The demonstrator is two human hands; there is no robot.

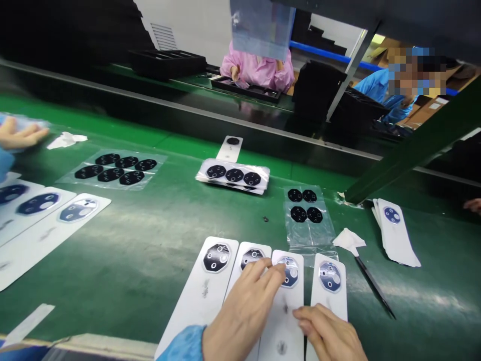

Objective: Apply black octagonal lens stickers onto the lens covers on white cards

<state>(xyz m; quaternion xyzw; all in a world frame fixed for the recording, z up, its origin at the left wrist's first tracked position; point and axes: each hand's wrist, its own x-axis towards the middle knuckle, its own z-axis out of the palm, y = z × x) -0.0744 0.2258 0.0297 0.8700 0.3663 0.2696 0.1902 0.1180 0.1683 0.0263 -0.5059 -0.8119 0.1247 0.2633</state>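
Note:
Four long white panels lie side by side in front of me, each with a dark octagonal disc near its top. My left hand (244, 306) rests over the second panel (256, 246), its bent fingertips touching the disc (291, 273) on the third panel (293, 321). Across the gap between the third and fourth panels is my right hand (330, 333), fingers bent together at the third panel's edge; whether they pinch anything is hidden. The leftmost panel (199, 301) and the fourth panel's disc (329, 276) are uncovered.
Clear sheets with black discs (110, 173) (306, 215) lie beyond, beside a panel stack (233, 175). Black tweezers (376, 288) and more white panels (400, 233) are right. Another person's hand (22, 136) and panels (56, 225) are left. A green post (413, 145) slants at right.

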